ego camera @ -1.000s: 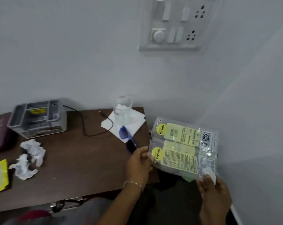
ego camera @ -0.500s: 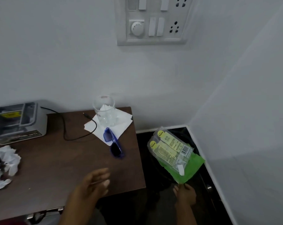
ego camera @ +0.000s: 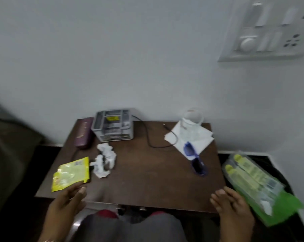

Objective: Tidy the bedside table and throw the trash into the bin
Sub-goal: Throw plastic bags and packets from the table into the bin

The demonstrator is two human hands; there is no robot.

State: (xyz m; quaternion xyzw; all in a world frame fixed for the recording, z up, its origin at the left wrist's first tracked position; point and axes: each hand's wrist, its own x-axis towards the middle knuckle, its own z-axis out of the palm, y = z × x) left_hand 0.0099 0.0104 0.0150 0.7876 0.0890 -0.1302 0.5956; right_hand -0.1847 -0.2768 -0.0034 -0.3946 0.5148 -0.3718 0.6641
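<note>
While the pale wall (ego camera: 130,58) fills the whole upper half of the frame, with a blurred switch panel (ego camera: 266,32) in the upper right corner, the dark wooden bedside table (ego camera: 147,172) sits across the lower middle. At the lower right, just beside the table's right edge, stands the dark bin (ego camera: 280,173) with a green liner (ego camera: 287,206), and a clear packet (ego camera: 248,177) with yellow-green labels lies on top of it. Both hands show at the bottom edge. The left hand (ego camera: 67,199) is at the table's front left with fingers loose and spread, its fingertips at the lower edge of a yellow wrapper (ego camera: 71,173); I cannot tell whether they touch it. The right hand (ego camera: 233,206) is at the front right corner, fingers relaxed and holding nothing, just beside the packet. A grey organiser (ego camera: 112,124) stands at the back of the table against the wall, left of centre, with a purple case (ego camera: 83,131) just to its left. A white napkin (ego camera: 196,138) lies at the back right with a glass (ego camera: 191,123) standing on it. Crumpled paper (ego camera: 105,159) lies in front of the organiser, just right of the wrapper. Blue sunglasses (ego camera: 194,158) lie partly on the napkin's front corner, and a black cable (ego camera: 151,137) loops from the organiser toward the napkin.
</note>
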